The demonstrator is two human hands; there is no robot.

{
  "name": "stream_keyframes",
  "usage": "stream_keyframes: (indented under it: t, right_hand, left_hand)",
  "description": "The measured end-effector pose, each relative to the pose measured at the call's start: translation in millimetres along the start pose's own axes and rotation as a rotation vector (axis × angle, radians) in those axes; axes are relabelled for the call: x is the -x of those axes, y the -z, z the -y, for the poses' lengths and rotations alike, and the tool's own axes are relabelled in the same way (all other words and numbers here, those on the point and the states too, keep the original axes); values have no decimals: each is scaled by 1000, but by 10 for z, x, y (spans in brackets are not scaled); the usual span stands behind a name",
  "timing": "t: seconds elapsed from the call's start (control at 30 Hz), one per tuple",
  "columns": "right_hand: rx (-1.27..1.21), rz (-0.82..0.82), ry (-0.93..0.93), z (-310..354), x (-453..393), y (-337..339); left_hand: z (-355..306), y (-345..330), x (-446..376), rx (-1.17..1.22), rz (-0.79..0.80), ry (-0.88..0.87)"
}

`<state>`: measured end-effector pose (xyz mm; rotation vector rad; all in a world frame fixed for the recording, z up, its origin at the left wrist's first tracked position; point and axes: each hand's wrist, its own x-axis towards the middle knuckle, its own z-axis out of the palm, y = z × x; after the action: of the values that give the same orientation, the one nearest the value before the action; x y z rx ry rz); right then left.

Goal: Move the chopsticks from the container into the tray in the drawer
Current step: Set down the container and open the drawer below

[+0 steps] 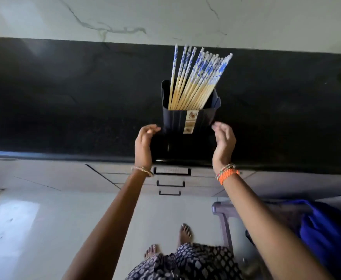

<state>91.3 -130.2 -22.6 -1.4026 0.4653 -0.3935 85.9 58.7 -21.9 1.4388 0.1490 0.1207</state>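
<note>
**Hands flank the container; chopsticks not yet lifted**

The container [187, 120] stands upright on the dark countertop [64, 98], near the front edge and directly above a stack of drawers [171, 174]. All three visible drawer fronts appear closed, so the tray is not in view. This position probably keeps the container within reach of the drawer below.

The chopsticks [196, 77] stand in the container with their bare wooden ends down and their blue-patterned ends up. They fan out and lean toward the right rim, and they project well above it.

The left hand [144, 142] is raised just beside the container's left wall. Its fingers are loosely curled and hold nothing; whether the fingertips touch the wall cannot be told. The right hand [224, 140] mirrors it at the right wall, with its fingers relaxed, slightly bent and parted, also empty. Contact there is likewise unclear. Neither hand touches the chopsticks. The paired placement suggests the hands are about to steady or reposition the container.
</note>
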Motion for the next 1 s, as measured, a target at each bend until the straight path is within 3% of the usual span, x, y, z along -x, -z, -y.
stream_keyframes:
  t: [0.1, 0.17, 0.27, 0.37, 0.47, 0.57, 0.8, 1.0]
  right_hand:
    - [443, 35, 413, -206, 815, 232]
    - [732, 245, 609, -437, 1196, 332]
    - [1154, 602, 502, -836, 1409, 237]
    - [1407, 678, 351, -1121, 1206, -80]
    - [1470, 610, 250, -1247, 877, -366]
    - [1516, 618, 149, -1378, 706, -456]
    - [1413, 521, 222, -1460, 968, -283]
    - [1356, 561, 191, -1446, 1445, 31]
  left_hand:
    - [227, 332, 704, -398, 132, -276]
    - [402, 500, 1016, -643, 321, -303]
    - [628, 654, 1127, -871, 427, -285]
    - [696, 658, 945, -990, 478, -308]
    - [744, 619, 712, -1072, 541, -354]
    - [861, 591, 670, -1104, 485, -379]
    - [1034, 668, 1216, -1155, 326, -255]
    - [769, 511, 1216, -1265, 205, -340]
